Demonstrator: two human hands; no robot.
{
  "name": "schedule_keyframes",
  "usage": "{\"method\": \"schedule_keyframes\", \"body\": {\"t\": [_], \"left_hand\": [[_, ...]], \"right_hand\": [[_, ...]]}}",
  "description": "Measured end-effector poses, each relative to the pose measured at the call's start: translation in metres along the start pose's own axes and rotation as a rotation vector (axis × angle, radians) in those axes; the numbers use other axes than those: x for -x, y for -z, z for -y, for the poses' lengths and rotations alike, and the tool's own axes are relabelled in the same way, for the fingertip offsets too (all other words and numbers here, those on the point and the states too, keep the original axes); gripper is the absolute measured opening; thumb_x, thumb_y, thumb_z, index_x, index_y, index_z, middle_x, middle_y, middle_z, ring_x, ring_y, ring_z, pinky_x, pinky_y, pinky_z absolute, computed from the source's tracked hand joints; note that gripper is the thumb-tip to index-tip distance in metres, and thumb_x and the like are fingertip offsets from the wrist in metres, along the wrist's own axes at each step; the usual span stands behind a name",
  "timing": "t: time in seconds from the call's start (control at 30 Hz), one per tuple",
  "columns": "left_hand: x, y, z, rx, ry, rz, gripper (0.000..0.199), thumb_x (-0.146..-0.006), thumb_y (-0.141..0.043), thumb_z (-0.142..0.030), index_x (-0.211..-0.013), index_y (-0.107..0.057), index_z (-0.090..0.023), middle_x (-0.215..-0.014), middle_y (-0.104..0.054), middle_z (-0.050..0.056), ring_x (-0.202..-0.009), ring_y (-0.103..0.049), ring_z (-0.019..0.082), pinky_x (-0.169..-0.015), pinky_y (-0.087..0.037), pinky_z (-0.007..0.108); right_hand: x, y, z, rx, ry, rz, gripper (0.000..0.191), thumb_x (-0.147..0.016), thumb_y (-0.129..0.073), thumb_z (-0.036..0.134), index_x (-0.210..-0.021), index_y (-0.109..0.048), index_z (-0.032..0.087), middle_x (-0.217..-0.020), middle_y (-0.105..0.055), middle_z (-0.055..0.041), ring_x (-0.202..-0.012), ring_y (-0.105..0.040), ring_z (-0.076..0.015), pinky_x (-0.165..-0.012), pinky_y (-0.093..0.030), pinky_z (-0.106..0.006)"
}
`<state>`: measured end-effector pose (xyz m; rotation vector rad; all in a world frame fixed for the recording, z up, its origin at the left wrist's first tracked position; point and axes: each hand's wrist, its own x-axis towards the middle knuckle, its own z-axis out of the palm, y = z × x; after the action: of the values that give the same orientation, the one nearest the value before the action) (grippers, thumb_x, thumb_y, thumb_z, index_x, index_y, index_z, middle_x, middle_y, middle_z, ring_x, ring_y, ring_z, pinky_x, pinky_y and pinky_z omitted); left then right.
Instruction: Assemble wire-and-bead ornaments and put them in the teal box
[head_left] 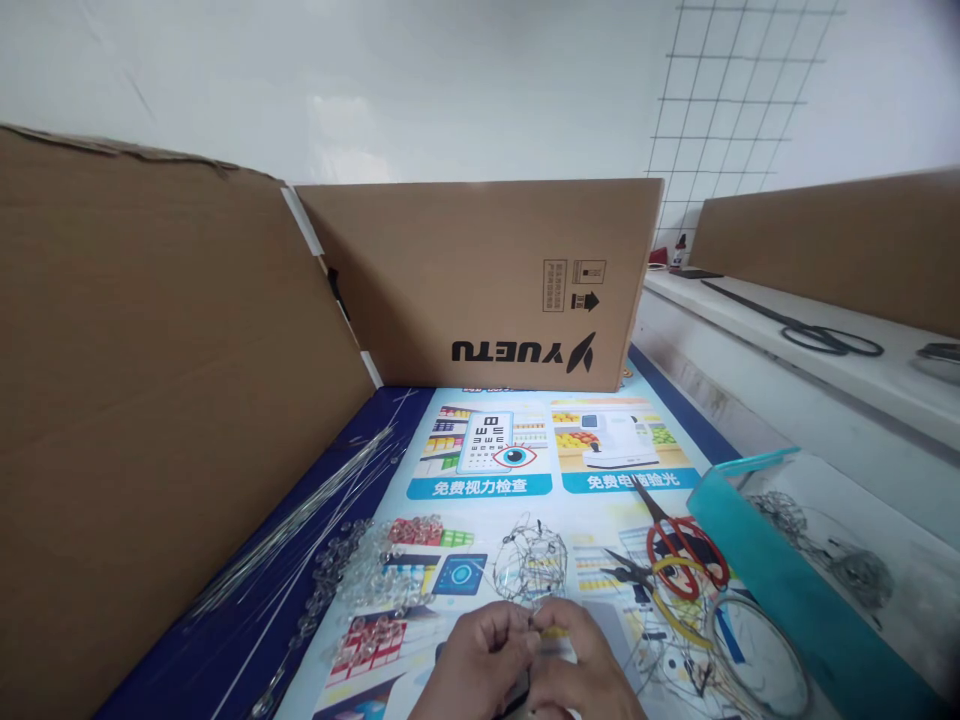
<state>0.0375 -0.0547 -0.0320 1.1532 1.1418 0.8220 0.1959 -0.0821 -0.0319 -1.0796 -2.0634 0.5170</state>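
Note:
A round openwork ball of thin bent wire [531, 562] rests on the printed table cover, just beyond my fingertips. My left hand [474, 665] is closed, its thumb and forefinger pinching at the near side of this ball. Close against it, my right hand [583, 668] is also closed in a pinch; what its fingers hold is too small to make out. Something dark shows between the palms, mostly hidden. Left of the hands lies a spread of clear beads [382, 570]. Long straight wires [300, 515] lie farther left.
Red-handled scissors [686, 555], yellow-handled pliers [679, 600], a clear round roll [761, 655] and loose wire lie to the right. A teal-edged bin [787, 590] holds wire coils. Cardboard panels [480, 280] stand at back and left. Large black scissors [802, 325] lie on the ledge.

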Motion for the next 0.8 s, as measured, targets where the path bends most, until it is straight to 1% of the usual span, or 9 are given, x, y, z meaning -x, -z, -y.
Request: {"method": "schedule_keyframes", "body": {"t": [0.1, 0.2, 0.3, 0.37, 0.5, 0.57, 0.63, 0.7, 0.8], "left_hand": [[0.000, 0.000, -0.001, -0.192, -0.032, -0.081, 0.010, -0.067, -0.056, -0.021, -0.061, -0.056, -0.013, -0.053, -0.043, -0.006, -0.051, -0.038, 0.008, -0.049, -0.029, 0.019], [0.002, -0.002, -0.005, -0.379, -0.048, -0.106, 0.013, -0.069, -0.050, -0.017, -0.064, -0.062, -0.013, -0.055, -0.050, -0.003, -0.054, -0.043, 0.011, -0.051, -0.031, 0.020], [0.005, -0.004, -0.013, -0.598, -0.081, -0.144, 0.017, -0.070, -0.048, -0.015, -0.061, -0.062, -0.015, -0.056, -0.056, -0.002, -0.056, -0.049, 0.013, -0.053, -0.033, 0.021], [0.006, -0.004, -0.018, -0.700, -0.101, -0.150, 0.018, -0.071, -0.046, -0.014, -0.063, -0.062, -0.016, -0.058, -0.060, 0.000, -0.057, -0.052, 0.014, -0.054, -0.033, 0.021], [0.007, -0.002, -0.025, -0.862, -0.115, -0.139, 0.017, -0.072, -0.047, -0.015, -0.064, -0.062, -0.019, -0.060, -0.063, 0.000, -0.058, -0.053, 0.015, -0.053, -0.030, 0.021], [0.009, -0.001, -0.027, -0.952, -0.118, -0.152, 0.017, -0.072, -0.047, -0.015, -0.061, -0.060, -0.019, -0.059, -0.062, 0.000, -0.055, -0.050, 0.014, -0.052, -0.027, 0.022], [0.010, -0.001, -0.028, -0.994, -0.130, -0.162, 0.018, -0.071, -0.046, -0.014, -0.058, -0.057, -0.019, -0.056, -0.059, -0.001, -0.053, -0.047, 0.013, -0.051, -0.024, 0.023], [0.009, -0.001, -0.026, -0.924, -0.144, -0.133, 0.019, -0.070, -0.045, -0.013, -0.055, -0.054, -0.019, -0.053, -0.054, -0.003, -0.052, -0.044, 0.012, -0.050, -0.024, 0.022], [0.006, -0.003, -0.019, -0.719, -0.151, -0.062, 0.018, -0.068, -0.044, -0.011, -0.051, -0.048, -0.018, -0.051, -0.047, -0.005, -0.052, -0.042, 0.010, -0.049, -0.027, 0.019]], "right_hand": [[-0.001, 0.002, -0.004, 0.034, 0.080, -0.002, 0.014, -0.082, -0.055, 0.020, -0.071, -0.063, 0.025, -0.108, -0.057, -0.0041, -0.082, -0.063, -0.0161, -0.061, -0.050, -0.022], [-0.005, 0.004, -0.006, 0.094, 0.142, -0.033, 0.017, -0.087, -0.048, 0.026, -0.078, -0.062, 0.024, -0.092, -0.062, -0.0051, -0.076, -0.061, -0.0166, -0.063, -0.050, -0.026], [-0.015, 0.009, -0.002, 0.329, 0.309, -0.202, 0.026, -0.089, -0.041, 0.015, -0.072, -0.059, 0.020, -0.063, -0.061, -0.0021, -0.056, -0.056, -0.0149, -0.055, -0.043, -0.028], [-0.021, 0.014, 0.004, 0.514, 0.470, -0.298, 0.029, -0.087, -0.039, 0.006, -0.070, -0.060, 0.019, -0.054, -0.060, -0.0008, -0.047, -0.051, -0.0137, -0.049, -0.037, -0.028], [-0.026, 0.025, 0.015, 0.699, 0.650, -0.273, 0.030, -0.086, -0.038, 0.003, -0.074, -0.062, 0.018, -0.068, -0.069, -0.0041, -0.051, -0.054, -0.0131, -0.048, -0.035, -0.028], [-0.025, 0.025, 0.016, 0.731, 0.661, -0.236, 0.033, -0.087, -0.035, 0.004, -0.073, -0.061, 0.018, -0.077, -0.071, -0.0063, -0.051, -0.053, -0.0125, -0.048, -0.035, -0.027], [-0.023, 0.023, 0.013, 0.738, 0.622, -0.222, 0.033, -0.088, -0.034, 0.005, -0.072, -0.060, 0.018, -0.079, -0.071, -0.0076, -0.049, -0.052, -0.0122, -0.047, -0.036, -0.027], [-0.022, 0.019, 0.009, 0.720, 0.575, -0.227, 0.032, -0.087, -0.034, 0.003, -0.071, -0.059, 0.017, -0.078, -0.071, -0.0075, -0.048, -0.053, -0.0121, -0.047, -0.036, -0.026], [-0.020, 0.015, 0.001, 0.663, 0.516, -0.220, 0.031, -0.086, -0.034, 0.003, -0.075, -0.059, 0.017, -0.081, -0.072, -0.0067, -0.048, -0.056, -0.0119, -0.048, -0.038, -0.026]]}}
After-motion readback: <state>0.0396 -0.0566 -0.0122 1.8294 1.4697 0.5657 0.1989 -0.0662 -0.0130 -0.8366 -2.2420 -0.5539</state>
